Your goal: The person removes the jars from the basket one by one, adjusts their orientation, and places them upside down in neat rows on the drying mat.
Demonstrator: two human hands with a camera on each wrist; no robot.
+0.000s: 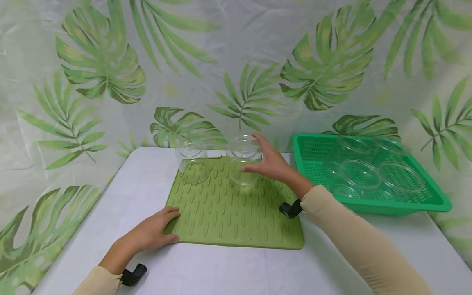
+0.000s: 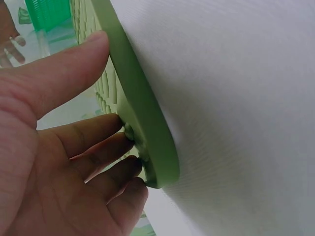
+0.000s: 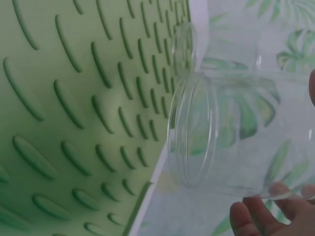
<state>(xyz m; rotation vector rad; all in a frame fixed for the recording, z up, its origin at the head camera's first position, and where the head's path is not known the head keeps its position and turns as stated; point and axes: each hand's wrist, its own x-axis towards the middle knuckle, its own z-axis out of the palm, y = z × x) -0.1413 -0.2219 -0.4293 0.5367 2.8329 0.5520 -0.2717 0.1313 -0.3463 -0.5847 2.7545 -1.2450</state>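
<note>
My right hand (image 1: pixel 271 162) grips a clear jar (image 3: pixel 236 132) near its upper end, thumb on the near side and fingers round the far side. The jar is upside down, its ringed mouth right at the green mat (image 1: pixel 236 217). Left of it, a second clear jar (image 1: pixel 193 164) stands mouth down on the mat's back left part. My left hand (image 1: pixel 158 229) rests at the mat's front left corner. In the left wrist view its fingertips (image 2: pixel 130 189) touch the mat's surface, while the thumb lies along the edge. Raised oval ridges cover the mat.
A green plastic basket (image 1: pixel 368 203) stands at the right, holding several clear jars (image 1: pixel 359 184), their round ends up. White cloth (image 1: pixel 206 266) covers the table. Behind hangs a leaf-print curtain (image 1: pixel 254 41), close to the table's back edge.
</note>
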